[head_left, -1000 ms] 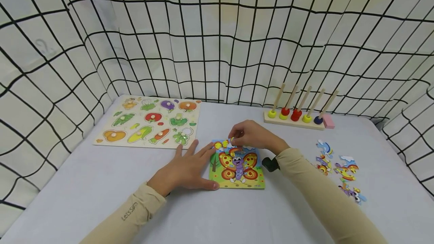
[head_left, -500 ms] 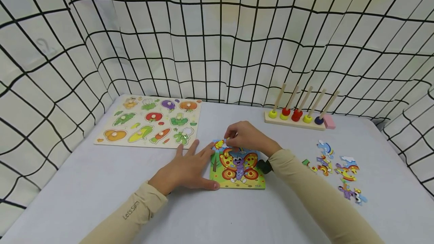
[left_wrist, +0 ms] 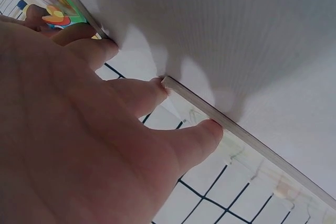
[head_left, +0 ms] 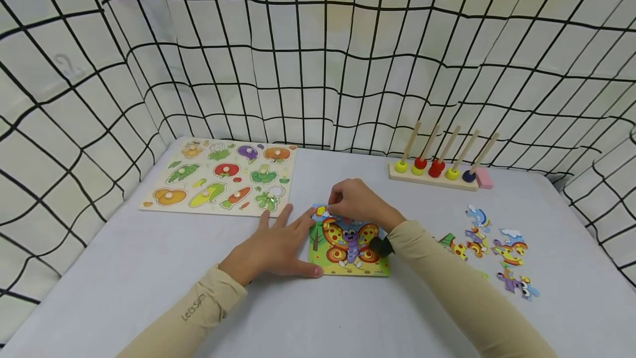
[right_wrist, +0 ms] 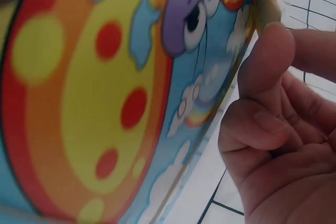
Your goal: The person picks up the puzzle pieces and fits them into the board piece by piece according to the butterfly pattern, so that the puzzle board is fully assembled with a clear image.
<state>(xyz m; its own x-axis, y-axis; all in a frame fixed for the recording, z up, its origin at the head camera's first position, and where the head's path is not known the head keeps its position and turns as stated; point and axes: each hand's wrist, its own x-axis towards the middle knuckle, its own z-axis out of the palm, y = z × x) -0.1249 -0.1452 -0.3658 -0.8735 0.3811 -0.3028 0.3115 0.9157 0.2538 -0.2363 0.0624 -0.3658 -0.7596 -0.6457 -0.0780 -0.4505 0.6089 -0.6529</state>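
Note:
A square butterfly puzzle board [head_left: 323, 261] lies on the white table in front of the person. The left hand [head_left: 273, 247] spreads its fingers along the board's left side, thumb at the lower left corner. Two of its fingertips reach the lower edge of the vegetable peg board [head_left: 231, 213], as the left wrist view also shows. At the butterfly board's upper edge, the right hand [head_left: 360, 200] pinches a small puzzle piece [right_wrist: 268, 3] between thumb and finger. That piece stands tilted against the board in the right wrist view and is mostly hidden by the fingers in the head view.
Several loose puzzle pieces [head_left: 512, 247] lie on the right of the table, partly behind the right sleeve [head_left: 447, 275]. A wooden peg stand [head_left: 432, 179] with coloured beads and a pink block [head_left: 484, 178] stand at the back right. Black netting [head_left: 325, 70] encloses the table's back and sides.
The right hand has shifted slightly left along the butterfly board's upper edge, and its fingers now cover the piece more. More loose pieces show beside the right sleeve. The left hand stays in place.

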